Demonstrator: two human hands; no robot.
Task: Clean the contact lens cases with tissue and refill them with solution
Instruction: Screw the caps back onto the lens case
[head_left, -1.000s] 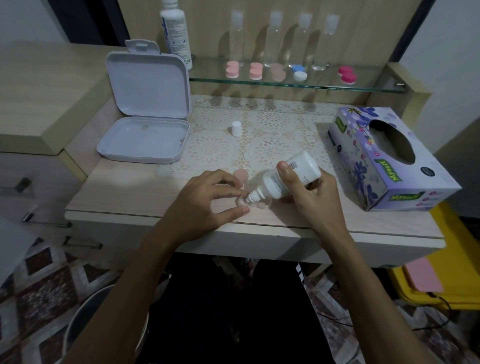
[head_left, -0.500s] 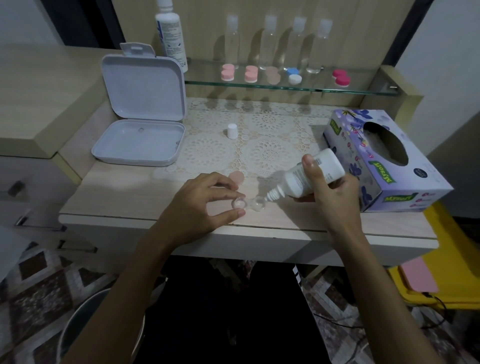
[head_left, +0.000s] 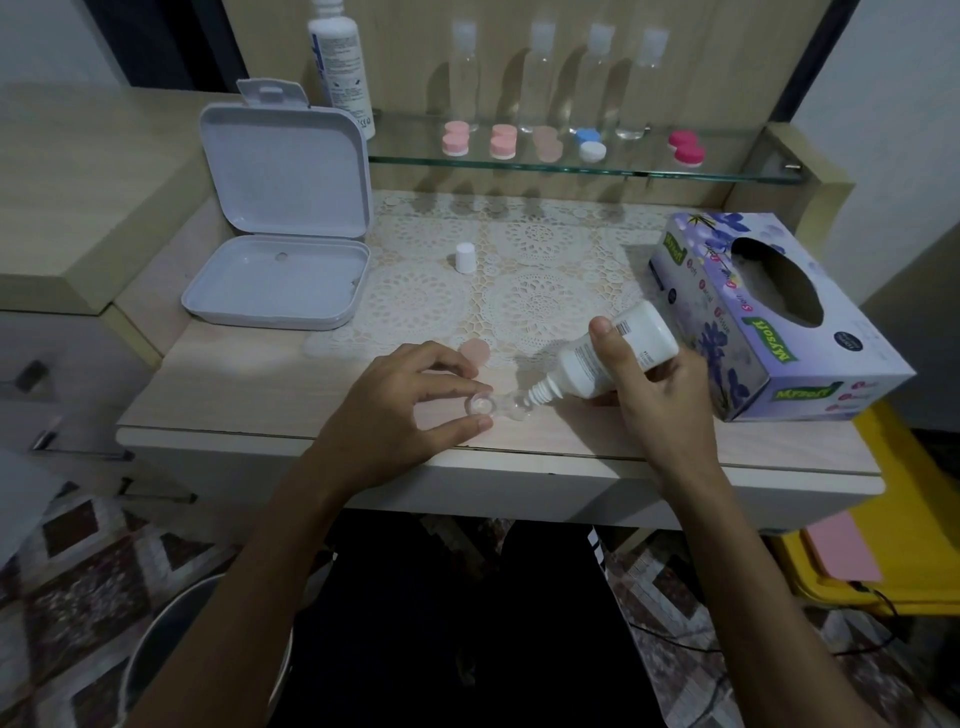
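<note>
A clear two-well contact lens case (head_left: 498, 404) lies near the table's front edge. My left hand (head_left: 405, 402) pinches its left well between thumb and forefinger. My right hand (head_left: 649, 387) grips a small white solution bottle (head_left: 610, 356), tilted nozzle-down, its tip just over the case's right well. A pale pink cap (head_left: 475, 352) lies just behind my left hand. The bottle's white cap (head_left: 465, 257) stands on the lace mat. A purple tissue box (head_left: 769, 312) sits at the right.
An open white hinged box (head_left: 280, 228) stands at the back left. The glass shelf (head_left: 571, 169) carries a tall white bottle (head_left: 340, 62), several clear bottles and several pink, blue and red lens cases. A yellow bin (head_left: 893, 530) is at the lower right, a round bin (head_left: 208, 649) below.
The bottle has swung from over the case's left side to the right well, and my right hand has shifted right with it. My left hand keeps its hold.
</note>
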